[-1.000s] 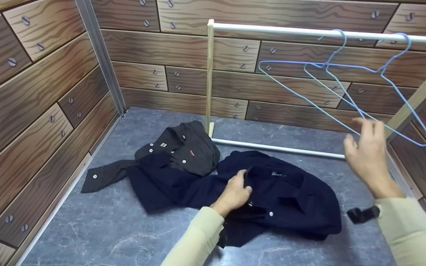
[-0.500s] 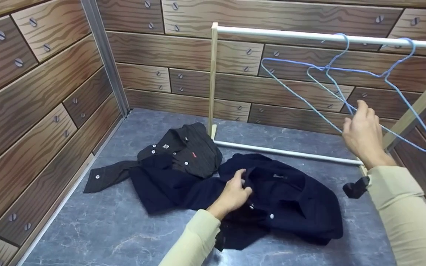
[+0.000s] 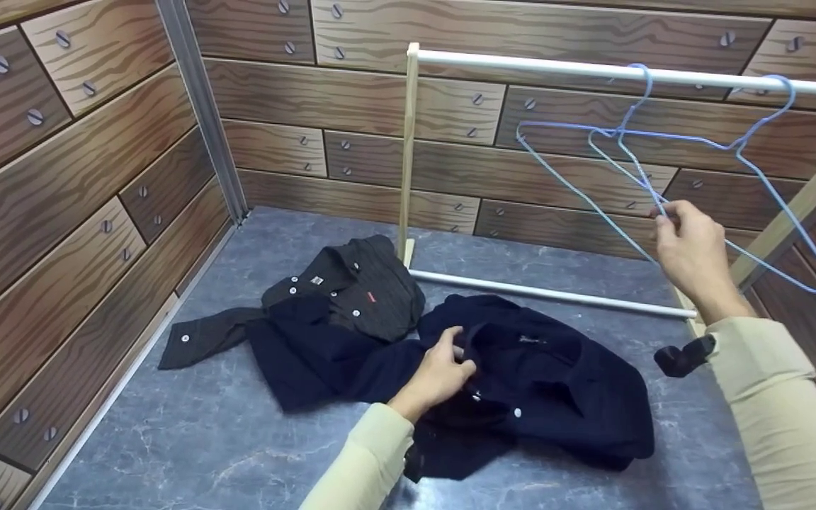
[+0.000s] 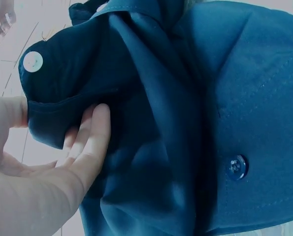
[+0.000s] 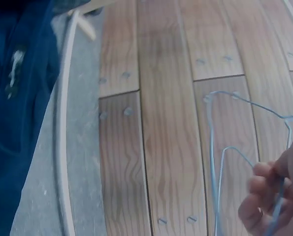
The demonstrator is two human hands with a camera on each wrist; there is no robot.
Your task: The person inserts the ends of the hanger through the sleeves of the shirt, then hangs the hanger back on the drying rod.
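Observation:
A navy shirt (image 3: 578, 411) lies rumpled on the grey marbled surface, with white buttons along its front. My left hand (image 3: 436, 372) holds its opening edge; in the left wrist view the thumb is at one side of a buttoned flap (image 4: 52, 113) and the fingers at the other. On the rack's rail hang two blue wire hangers. My right hand (image 3: 695, 248) pinches the sloping side wire of the left hanger (image 3: 640, 173). In the right wrist view, fingers (image 5: 259, 196) curl round that wire. The right hanger (image 3: 780, 188) hangs beside it, partly overlapping in the head view.
A dark grey shirt (image 3: 387, 297) with white buttons lies left of the navy one, partly under its sleeve. The rack has a white top rail (image 3: 521, 62), wooden posts and a white lower bar (image 3: 557, 292). Wood-patterned walls (image 3: 273, 92) enclose the surface.
My right hand has reached up from beside the hangers and taken hold of the left hanger's wire, which has swung slightly. The left hand stays at the navy shirt's edge.

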